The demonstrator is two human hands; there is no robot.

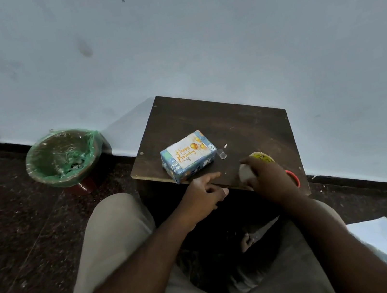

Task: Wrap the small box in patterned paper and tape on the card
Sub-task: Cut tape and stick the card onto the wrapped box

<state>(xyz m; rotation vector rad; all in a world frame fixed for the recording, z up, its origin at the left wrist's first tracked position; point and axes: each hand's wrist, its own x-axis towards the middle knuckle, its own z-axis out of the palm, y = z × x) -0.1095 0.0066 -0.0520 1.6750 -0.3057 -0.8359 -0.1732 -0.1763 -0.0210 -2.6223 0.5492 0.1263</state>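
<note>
The small box (188, 166), wrapped in blue patterned paper, lies on the dark wooden table (247, 122). A white "Happy Birthday" card (190, 154) lies flat on its top face. My left hand (204, 196) hovers at the table's near edge just below the box, index finger stretched out, the other fingers loosely curled, holding nothing. My right hand (267, 180) is at the table's near right and grips a pale roll of tape (245, 173). A short clear strip of tape (222, 154) lies just right of the box.
A yellow round object (261, 156) and a red ring-shaped thing (293, 177) sit partly hidden behind my right hand. A bin with a green liner (62, 159) stands on the floor to the left, by the wall. My knees are under the table's near edge.
</note>
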